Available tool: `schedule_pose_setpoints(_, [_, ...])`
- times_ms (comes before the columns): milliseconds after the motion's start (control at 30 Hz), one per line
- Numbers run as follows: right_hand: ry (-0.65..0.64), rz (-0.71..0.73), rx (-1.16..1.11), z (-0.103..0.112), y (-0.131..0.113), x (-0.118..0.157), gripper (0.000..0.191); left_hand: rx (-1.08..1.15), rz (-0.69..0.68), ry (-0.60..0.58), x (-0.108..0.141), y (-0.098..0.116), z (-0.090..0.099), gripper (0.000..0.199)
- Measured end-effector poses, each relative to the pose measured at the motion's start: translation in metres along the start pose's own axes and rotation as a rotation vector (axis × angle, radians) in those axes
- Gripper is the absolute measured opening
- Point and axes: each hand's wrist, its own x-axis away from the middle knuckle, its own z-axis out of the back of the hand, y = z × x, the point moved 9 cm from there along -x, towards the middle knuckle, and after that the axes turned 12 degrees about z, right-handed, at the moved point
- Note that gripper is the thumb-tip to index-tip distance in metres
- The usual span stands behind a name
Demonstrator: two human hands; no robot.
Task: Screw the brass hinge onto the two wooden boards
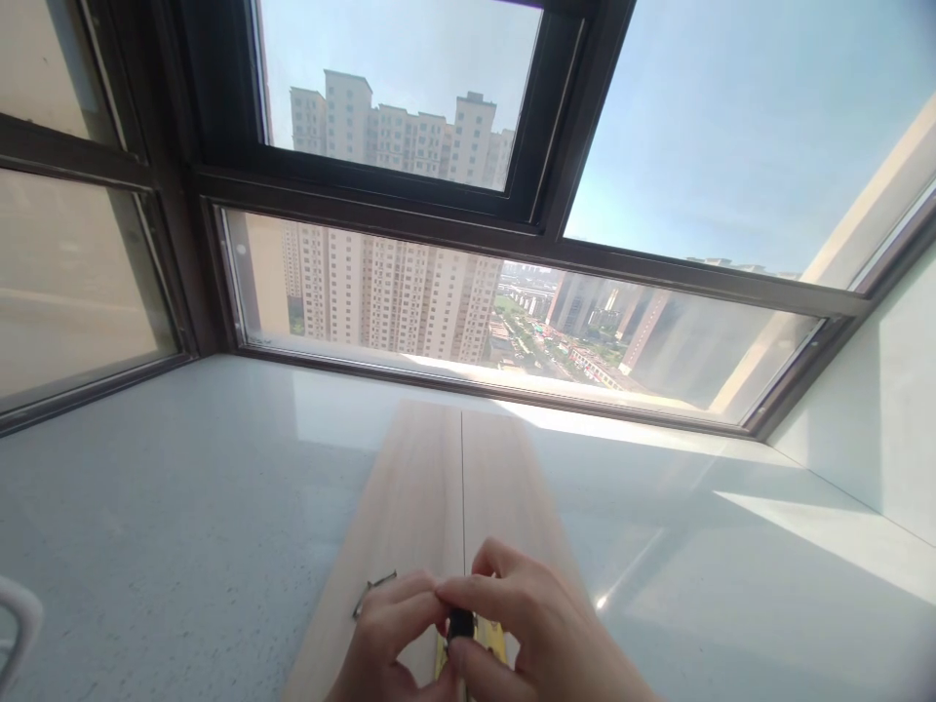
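Note:
At the bottom middle, my left hand [395, 634] and my right hand [530, 624] meet fingertip to fingertip. Both pinch a small black piece [460, 624] between them. Under it shows a yellow object [491, 639], mostly hidden by my fingers. Beneath my hands lie pale wood-grain boards [424, 497], with a thin dark line running down between them. A small metal bracket-like piece [374, 591] rests on the left board, just beyond my left hand's knuckles.
The boards lie on a pale, glossy sill [219, 487] that reaches the dark window frame [439, 210]. A white rounded edge [25, 624] shows at the lower left. On the right stands a pale wall [907, 409]. Tall buildings are visible outside.

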Motion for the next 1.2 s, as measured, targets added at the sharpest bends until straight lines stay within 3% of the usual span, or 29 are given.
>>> schedule_pose_setpoints(233, [-0.018, -0.038, 0.04, -0.004, 0.004, 0.001, 0.021, 0.064, 0.023, 0.088, 0.022, -0.03, 0.005, 0.043])
schedule_pose_setpoints(333, [-0.033, -0.068, -0.006, -0.008, 0.005, -0.001, 0.018, 0.108, 0.249, -0.182, 0.021, -0.051, -0.02, 0.019])
schedule_pose_setpoints(400, [-0.045, -0.11, -0.005, -0.01, 0.008, -0.001, 0.013, 0.153, 0.376, -0.265, 0.018, -0.056, -0.028, 0.017])
schedule_pose_setpoints(467, [-0.044, -0.136, 0.031, -0.009, 0.01, -0.001, 0.013, 0.216, 0.338, -0.27, 0.012, -0.046, -0.027, 0.016])
schedule_pose_setpoints(600, [-0.018, -0.06, 0.034, -0.008, 0.007, 0.0, 0.022, 0.266, 0.068, -0.181, 0.003, -0.015, -0.014, 0.012])
schedule_pose_setpoints(733, [-0.022, 0.004, 0.018, -0.01, 0.004, 0.002, 0.017, 0.217, 0.108, -0.261, 0.0, -0.012, -0.021, 0.013])
schedule_pose_setpoints(867, [0.014, -0.006, -0.005, -0.009, 0.004, 0.004, 0.021, 0.293, 0.108, -0.209, -0.003, -0.008, -0.015, 0.019])
schedule_pose_setpoints(1000, [0.023, 0.03, 0.003, -0.009, 0.001, 0.005, 0.016, 0.284, 0.13, -0.2, -0.001, -0.01, -0.015, 0.011])
schedule_pose_setpoints(1200, [0.019, 0.053, 0.028, -0.008, -0.001, 0.006, 0.011, 0.294, 0.196, -0.259, 0.0, -0.014, -0.022, 0.022])
